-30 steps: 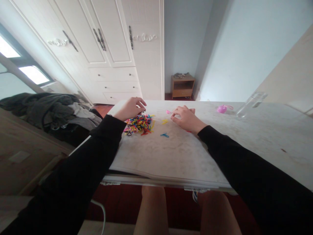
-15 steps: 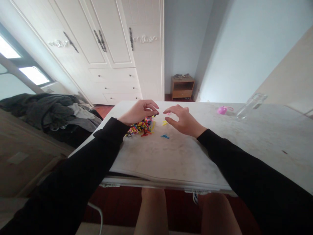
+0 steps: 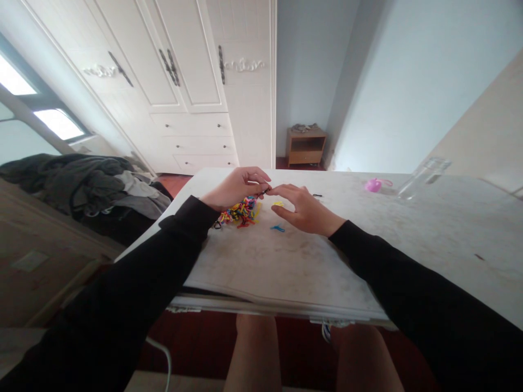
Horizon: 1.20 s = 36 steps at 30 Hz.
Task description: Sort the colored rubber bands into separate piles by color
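Observation:
A pile of colourful hair elastics (image 3: pixel 242 211) lies on the white table (image 3: pixel 261 261). Above its far side, my left hand (image 3: pixel 237 188) is closed, pinching a small black hair elastic (image 3: pixel 265 191) between thumb and fingers. My right hand (image 3: pixel 308 209) is open, thumb apart from the fingers, with its forefinger tip reaching the black elastic. Below the right thumb lies a blue elastic (image 3: pixel 278 228), and a yellow elastic (image 3: pixel 278 204) shows by that thumb. Past the right knuckles lies another black elastic (image 3: pixel 317 195).
To the right, a pink object with a loop (image 3: pixel 373 185) sits beside a clear glass bottle (image 3: pixel 423 179). Dark clothes (image 3: pixel 81 185) are heaped to the left. Behind the table stand a white wardrobe (image 3: pixel 196 125) and a small wooden cabinet (image 3: pixel 305 147).
My right hand has moved left, bringing its forefinger to the black elastic in my left hand. A black elastic now shows on the table beyond the right hand.

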{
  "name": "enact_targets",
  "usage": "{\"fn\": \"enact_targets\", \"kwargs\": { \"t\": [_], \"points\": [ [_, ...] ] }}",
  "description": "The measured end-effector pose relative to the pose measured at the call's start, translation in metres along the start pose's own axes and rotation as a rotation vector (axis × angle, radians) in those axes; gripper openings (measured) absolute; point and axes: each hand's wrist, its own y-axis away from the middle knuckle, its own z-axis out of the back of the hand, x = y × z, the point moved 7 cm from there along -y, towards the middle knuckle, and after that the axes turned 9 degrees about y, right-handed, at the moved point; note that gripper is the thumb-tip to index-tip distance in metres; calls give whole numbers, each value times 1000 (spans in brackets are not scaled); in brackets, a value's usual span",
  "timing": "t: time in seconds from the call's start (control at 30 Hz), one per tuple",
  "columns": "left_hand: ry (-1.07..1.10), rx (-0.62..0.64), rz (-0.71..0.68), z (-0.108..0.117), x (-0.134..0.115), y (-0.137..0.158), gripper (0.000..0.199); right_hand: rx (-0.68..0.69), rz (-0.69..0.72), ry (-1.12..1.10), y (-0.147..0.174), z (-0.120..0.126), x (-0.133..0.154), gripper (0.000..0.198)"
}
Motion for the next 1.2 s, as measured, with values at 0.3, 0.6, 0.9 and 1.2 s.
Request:
{"fn": "enact_targets", "kwargs": {
  "t": [0.3, 0.6, 0.9, 1.2],
  "points": [
    [131, 76, 31, -3, 6, 1, 22, 4, -39, 58, 0, -1, -1, 32],
    [131, 97, 26, -1, 7, 0, 31, -20, -31, 45, 0, 0, -3, 31],
    [106, 88, 71, -1, 4, 3, 40, -60, -32, 44, 0, 6, 0, 26],
    [182, 83, 119, -5, 2, 7, 44, -51, 25, 146, 2, 12, 7, 34]
  ]
}}
